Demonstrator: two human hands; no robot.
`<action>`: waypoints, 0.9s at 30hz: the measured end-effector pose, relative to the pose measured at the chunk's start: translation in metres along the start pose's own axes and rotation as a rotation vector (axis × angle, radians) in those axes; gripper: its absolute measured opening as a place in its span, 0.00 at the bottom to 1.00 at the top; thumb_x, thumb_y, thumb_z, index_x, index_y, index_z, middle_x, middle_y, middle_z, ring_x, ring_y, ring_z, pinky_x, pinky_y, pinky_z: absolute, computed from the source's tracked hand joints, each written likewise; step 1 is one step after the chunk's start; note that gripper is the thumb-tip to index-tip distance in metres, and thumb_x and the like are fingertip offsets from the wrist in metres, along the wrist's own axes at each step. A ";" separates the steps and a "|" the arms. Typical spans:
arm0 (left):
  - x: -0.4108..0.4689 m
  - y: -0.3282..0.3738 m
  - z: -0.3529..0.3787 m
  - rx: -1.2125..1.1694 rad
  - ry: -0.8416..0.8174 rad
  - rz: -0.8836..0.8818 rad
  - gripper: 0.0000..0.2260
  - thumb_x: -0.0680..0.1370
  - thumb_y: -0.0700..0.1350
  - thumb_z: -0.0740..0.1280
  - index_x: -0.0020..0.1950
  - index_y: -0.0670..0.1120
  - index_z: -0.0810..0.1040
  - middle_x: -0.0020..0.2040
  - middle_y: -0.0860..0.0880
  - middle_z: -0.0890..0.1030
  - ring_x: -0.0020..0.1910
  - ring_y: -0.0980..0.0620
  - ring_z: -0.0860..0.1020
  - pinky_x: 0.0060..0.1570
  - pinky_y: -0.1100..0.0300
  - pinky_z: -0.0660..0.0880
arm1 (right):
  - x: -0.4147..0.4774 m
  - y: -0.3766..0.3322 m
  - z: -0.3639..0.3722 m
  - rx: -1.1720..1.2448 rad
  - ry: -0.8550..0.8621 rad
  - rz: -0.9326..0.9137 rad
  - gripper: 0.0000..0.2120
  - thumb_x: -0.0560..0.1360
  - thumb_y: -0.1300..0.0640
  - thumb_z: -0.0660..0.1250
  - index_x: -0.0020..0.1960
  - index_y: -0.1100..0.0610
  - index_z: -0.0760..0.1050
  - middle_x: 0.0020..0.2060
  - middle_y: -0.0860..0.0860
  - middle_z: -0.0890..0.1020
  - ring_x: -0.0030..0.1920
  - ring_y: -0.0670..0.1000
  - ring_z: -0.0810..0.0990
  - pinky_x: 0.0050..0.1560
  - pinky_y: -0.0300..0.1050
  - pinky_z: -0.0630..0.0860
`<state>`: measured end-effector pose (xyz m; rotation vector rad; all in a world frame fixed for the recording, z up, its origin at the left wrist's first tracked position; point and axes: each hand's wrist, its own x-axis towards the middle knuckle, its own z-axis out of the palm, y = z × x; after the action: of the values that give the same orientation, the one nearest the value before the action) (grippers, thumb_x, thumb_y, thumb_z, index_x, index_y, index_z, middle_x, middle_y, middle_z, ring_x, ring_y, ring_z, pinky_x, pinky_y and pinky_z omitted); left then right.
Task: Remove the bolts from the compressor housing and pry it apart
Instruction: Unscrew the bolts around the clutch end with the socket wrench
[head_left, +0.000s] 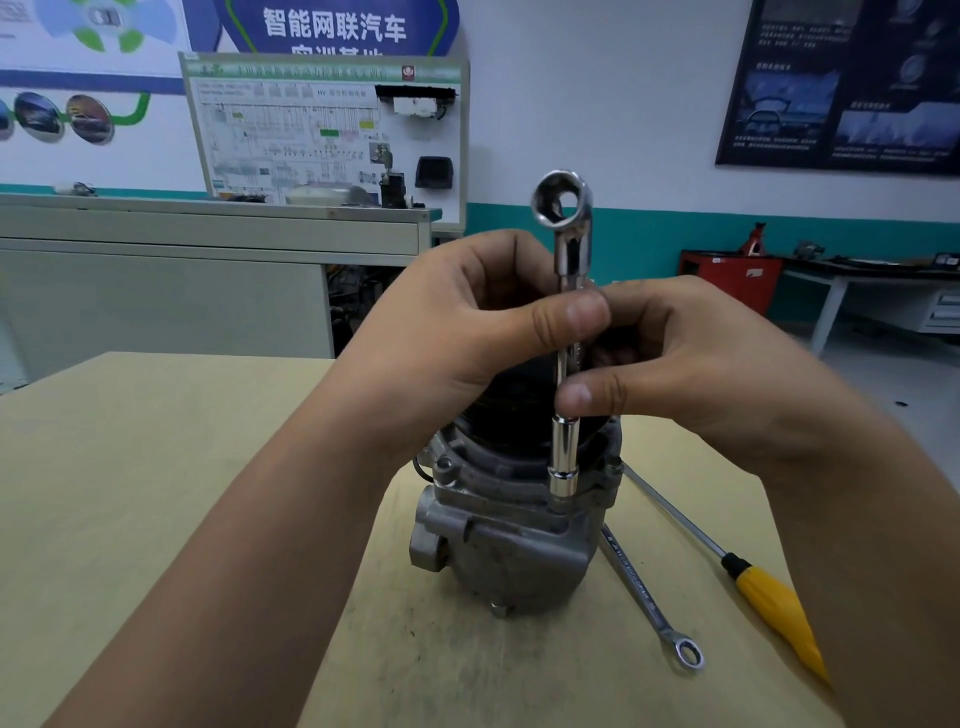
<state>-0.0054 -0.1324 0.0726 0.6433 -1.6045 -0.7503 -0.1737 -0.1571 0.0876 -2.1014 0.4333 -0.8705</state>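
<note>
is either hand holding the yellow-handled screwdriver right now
No, the yellow-handled screwdriver lies on the tan tabletop, while the left hand and right hand both pinch the upright chrome socket wrench.

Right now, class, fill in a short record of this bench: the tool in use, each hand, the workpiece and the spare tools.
Tool in use: socket wrench, upright, lower socket seated at the flange of the compressor housing
Upper grip: left hand grips the wrench shaft
Lower grip: right hand pinches the shaft just below
Workpiece: housing stands on the table
Spare tools: ring spanner and yellow-handled screwdriver, lying to the right of the housing
</note>
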 end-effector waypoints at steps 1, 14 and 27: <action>0.000 0.000 0.000 0.011 0.001 -0.003 0.23 0.63 0.49 0.73 0.46 0.32 0.74 0.37 0.50 0.83 0.37 0.52 0.81 0.42 0.62 0.77 | 0.000 0.000 0.000 -0.002 -0.002 0.001 0.17 0.55 0.54 0.72 0.44 0.56 0.80 0.33 0.46 0.82 0.35 0.39 0.81 0.37 0.29 0.75; -0.003 0.002 -0.001 0.032 -0.137 -0.007 0.06 0.73 0.43 0.69 0.45 0.52 0.85 0.42 0.54 0.85 0.44 0.58 0.82 0.46 0.66 0.76 | -0.001 0.002 -0.003 -0.011 -0.009 -0.007 0.11 0.59 0.55 0.68 0.42 0.52 0.80 0.37 0.47 0.85 0.43 0.43 0.83 0.45 0.32 0.77; -0.002 0.001 -0.001 0.069 -0.107 -0.001 0.04 0.69 0.49 0.70 0.40 0.52 0.83 0.37 0.54 0.82 0.39 0.58 0.80 0.41 0.66 0.75 | -0.003 0.001 -0.006 -0.100 -0.077 -0.007 0.13 0.63 0.54 0.67 0.47 0.53 0.80 0.43 0.49 0.85 0.47 0.45 0.83 0.48 0.33 0.77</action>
<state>-0.0041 -0.1301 0.0722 0.6633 -1.7348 -0.7436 -0.1796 -0.1597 0.0881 -2.2207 0.4374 -0.7838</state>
